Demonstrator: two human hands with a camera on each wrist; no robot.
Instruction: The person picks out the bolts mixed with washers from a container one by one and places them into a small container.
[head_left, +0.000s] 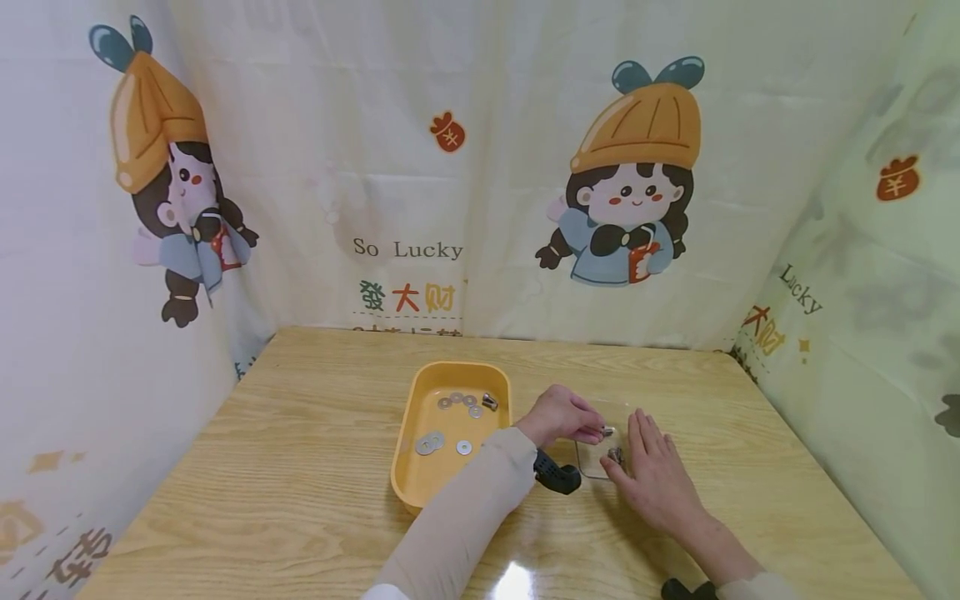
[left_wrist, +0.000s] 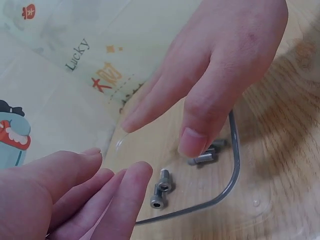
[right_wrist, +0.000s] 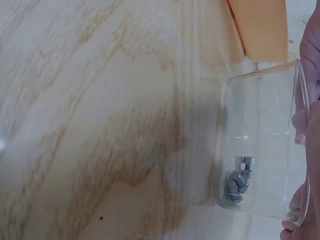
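A clear plastic container [left_wrist: 237, 165] holds several socket head bolts. Two of these bolts [left_wrist: 160, 192] lie beside each other, while others show beneath my right thumb. My left hand [head_left: 562, 415] reaches over the container's left side, thumb and fingertips slightly apart and no bolt visible between them. Close by its fingertips is a bolt [head_left: 608, 431]. My right hand [head_left: 658, 475] rests at the container's right side with straight fingers, its thumb over the near corner. Through the clear wall, the right wrist view shows bolts [right_wrist: 237, 182] gathered at the bottom.
Left of the container stands a yellow-orange tray [head_left: 461, 364] holding several flat washers [head_left: 464, 447] and metal bolts [head_left: 490, 402]. My left forearm crosses the tray's near right corner. Both stand on a wood-grain table [head_left: 300, 467], with a printed curtain [head_left: 517, 167] behind it.
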